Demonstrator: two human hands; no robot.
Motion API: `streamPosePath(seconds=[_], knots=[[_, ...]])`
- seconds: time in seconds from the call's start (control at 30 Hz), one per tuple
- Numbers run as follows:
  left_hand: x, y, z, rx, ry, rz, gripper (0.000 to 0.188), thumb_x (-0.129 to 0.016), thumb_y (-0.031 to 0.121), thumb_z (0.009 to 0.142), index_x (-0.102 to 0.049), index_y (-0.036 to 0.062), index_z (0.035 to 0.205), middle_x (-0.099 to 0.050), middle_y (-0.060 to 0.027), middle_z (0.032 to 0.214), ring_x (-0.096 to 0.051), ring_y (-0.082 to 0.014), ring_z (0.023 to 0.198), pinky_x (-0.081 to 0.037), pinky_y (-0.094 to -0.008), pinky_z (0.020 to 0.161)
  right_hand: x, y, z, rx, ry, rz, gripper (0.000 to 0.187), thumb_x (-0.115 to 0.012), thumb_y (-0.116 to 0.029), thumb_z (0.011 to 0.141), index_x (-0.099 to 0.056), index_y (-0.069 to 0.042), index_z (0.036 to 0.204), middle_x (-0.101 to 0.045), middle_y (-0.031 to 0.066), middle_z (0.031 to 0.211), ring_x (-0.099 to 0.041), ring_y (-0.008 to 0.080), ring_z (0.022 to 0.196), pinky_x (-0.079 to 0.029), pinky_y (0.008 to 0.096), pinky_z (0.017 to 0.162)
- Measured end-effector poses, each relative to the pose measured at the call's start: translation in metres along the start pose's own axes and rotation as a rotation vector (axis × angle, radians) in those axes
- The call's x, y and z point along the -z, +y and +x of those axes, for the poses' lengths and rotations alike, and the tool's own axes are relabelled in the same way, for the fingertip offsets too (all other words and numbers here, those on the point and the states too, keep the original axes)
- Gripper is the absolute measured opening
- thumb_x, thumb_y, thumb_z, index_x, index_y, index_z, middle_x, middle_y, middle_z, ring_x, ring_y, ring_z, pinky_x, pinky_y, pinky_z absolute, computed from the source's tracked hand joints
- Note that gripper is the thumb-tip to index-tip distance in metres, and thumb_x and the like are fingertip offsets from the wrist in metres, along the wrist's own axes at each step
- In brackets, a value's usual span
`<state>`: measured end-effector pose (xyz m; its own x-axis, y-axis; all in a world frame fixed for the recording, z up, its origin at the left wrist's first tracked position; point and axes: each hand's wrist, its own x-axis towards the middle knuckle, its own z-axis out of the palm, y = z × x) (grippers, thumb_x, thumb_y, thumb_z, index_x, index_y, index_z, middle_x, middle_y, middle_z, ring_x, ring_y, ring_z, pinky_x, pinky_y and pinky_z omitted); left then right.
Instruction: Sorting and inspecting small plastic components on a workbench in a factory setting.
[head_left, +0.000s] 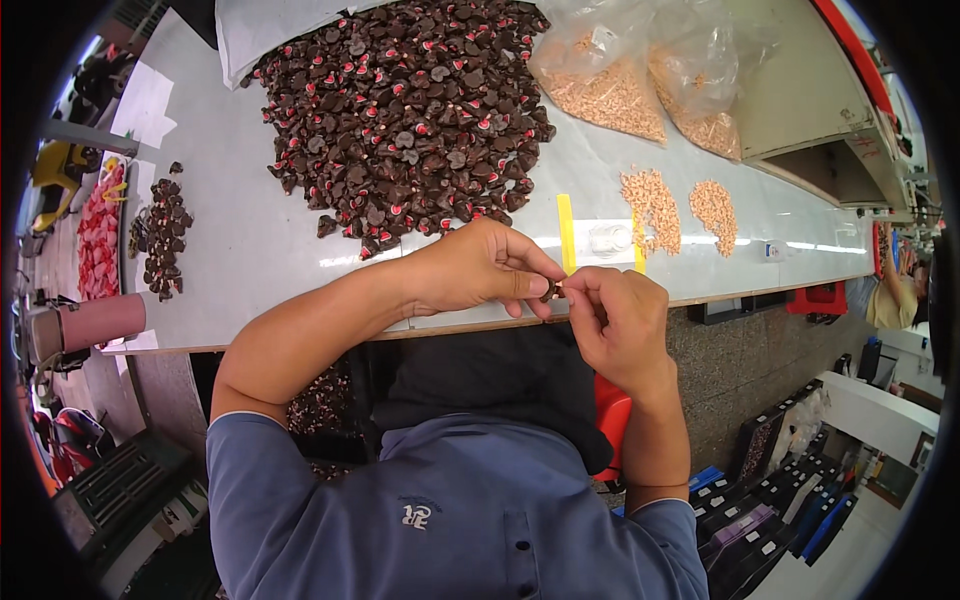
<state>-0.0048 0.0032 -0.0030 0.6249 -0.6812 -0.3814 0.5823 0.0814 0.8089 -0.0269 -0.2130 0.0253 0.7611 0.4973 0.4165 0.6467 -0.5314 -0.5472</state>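
Note:
Near the table's front edge, my two hands meet at the fingertips. My left hand [482, 268] pinches a small dark brown piece [549, 292] between thumb and fingers. Against it, my right hand [622, 318] has its thumb and forefinger closed on a tiny pale bit, mostly hidden by the fingers. Beyond my left hand spreads a large pile of similar dark brown pieces [400, 120], many showing red and pink marks. To the right of it lie two small heaps of tan pellets, one nearer [655, 212] and one farther right [713, 215].
Clear plastic bags of tan pellets [605, 95] stand at the back right beside a metal cabinet [810, 100]. Yellow strips [567, 230] border a white card bearing a round whitish object [610, 238]. A smaller dark heap [165, 240] lies left. A red stool [609, 415] shows beside me.

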Motion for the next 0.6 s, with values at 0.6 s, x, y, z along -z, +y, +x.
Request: streamPosePath(seconds=[0.6], knots=[[-0.002,0.005,-0.002,0.009,-0.025,0.154,0.017,-0.065,0.004,0.092,-0.071,-0.0027,0.106,-0.072,-0.012,0.094,-0.071,-0.0158,0.082,-0.052,-0.0238,0.064,0.003,-0.014,0.003,-0.444,-0.152,0.309,0.023,-0.069,-0.004,0.088,-0.047,-0.002,0.09,-0.051,0.0008,0.059,-0.043,0.0053,0.054,-0.035,0.0224,0.05]])
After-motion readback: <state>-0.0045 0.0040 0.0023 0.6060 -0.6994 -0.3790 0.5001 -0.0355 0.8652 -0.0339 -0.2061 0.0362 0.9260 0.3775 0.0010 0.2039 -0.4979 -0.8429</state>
